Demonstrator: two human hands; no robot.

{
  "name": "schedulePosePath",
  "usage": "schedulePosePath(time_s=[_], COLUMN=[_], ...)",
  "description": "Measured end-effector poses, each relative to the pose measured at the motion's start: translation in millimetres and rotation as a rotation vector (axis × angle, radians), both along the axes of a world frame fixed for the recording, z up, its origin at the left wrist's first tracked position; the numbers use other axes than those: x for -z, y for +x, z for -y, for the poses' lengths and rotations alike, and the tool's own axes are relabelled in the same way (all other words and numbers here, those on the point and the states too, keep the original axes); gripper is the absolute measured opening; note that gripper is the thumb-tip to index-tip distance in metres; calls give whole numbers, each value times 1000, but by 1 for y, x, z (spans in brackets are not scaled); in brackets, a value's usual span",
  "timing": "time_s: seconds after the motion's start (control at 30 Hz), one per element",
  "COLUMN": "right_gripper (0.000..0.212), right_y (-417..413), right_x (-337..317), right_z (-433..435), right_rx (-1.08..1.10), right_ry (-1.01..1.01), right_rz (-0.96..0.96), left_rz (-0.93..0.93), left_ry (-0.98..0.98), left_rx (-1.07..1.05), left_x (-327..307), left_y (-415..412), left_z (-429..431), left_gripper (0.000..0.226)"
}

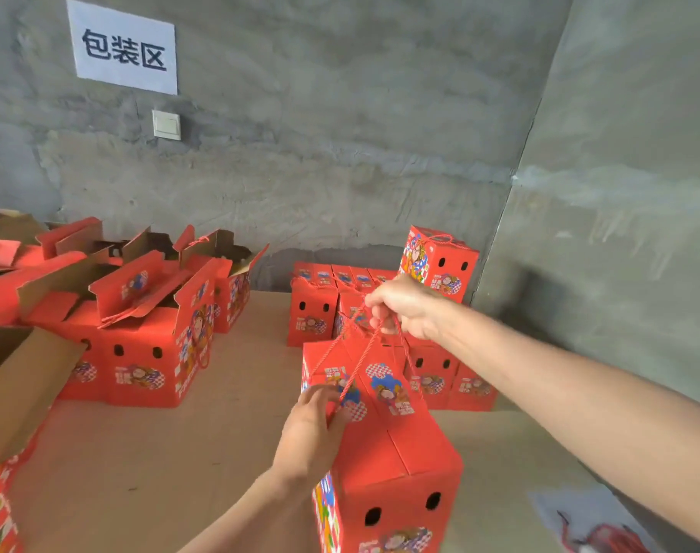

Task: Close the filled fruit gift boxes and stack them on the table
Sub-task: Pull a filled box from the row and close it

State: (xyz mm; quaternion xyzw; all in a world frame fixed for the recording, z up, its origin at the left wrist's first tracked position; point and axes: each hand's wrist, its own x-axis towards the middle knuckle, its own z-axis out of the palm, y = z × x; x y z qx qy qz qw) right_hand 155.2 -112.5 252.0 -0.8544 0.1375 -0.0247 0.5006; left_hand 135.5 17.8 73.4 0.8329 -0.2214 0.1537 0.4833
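A closed red gift box (396,464) stands in front of me on the brown table (149,464). Red cord handles (364,353) rise from its top. My right hand (404,309) grips the cords above the box, pulling them taut. My left hand (312,421) rests on the box's near left top edge with its fingers at the base of a cord. Behind it, closed boxes (312,313) stand in a group by the wall corner, with one box (440,261) stacked on top of them.
Several open red boxes (141,345) with raised flaps fill the left side of the table. A brown cardboard flap (25,389) juts in at the near left. Concrete walls close the back and right. A bundle of red cord (604,536) lies at the lower right.
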Motion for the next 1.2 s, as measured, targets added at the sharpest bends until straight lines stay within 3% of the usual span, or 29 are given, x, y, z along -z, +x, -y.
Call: schedulePosePath(time_s=[0.1,0.17,0.27,0.37,0.63,0.9,0.97,1.03,1.13,1.2], right_gripper=[24,26,25,24,23,31,24,21,76,77], right_y=[16,27,41,61,154,271,285,295,302,309], right_x=[-51,-78,-108,-125,-137,-122,-106,-67,21,74], right_z=[5,11,19,32,111,188,211,236,254,262], right_rx=[91,153,211,243,238,78,81,77,-106,-210], right_ry=[-51,-77,-96,-94,-51,-183,-363,-683,-957,-1126], right_rz=[98,167,246,299,425,564,519,360,73,119], left_rz=[-11,5,35,34,114,229,180,96,58,18], left_ry=[-195,-209,-100,17,165,520,558,526,542,588], left_rx=[151,337,494,541,415,-6,-1,51,140,124], left_x=[-49,-74,-98,-109,-131,-105,-92,-71,-37,-11], left_y=[8,14,25,51,158,287,311,331,356,369], left_z=[6,13,23,36,101,186,207,226,237,246], left_gripper=[63,78,54,68,58,55,57,64,67,67])
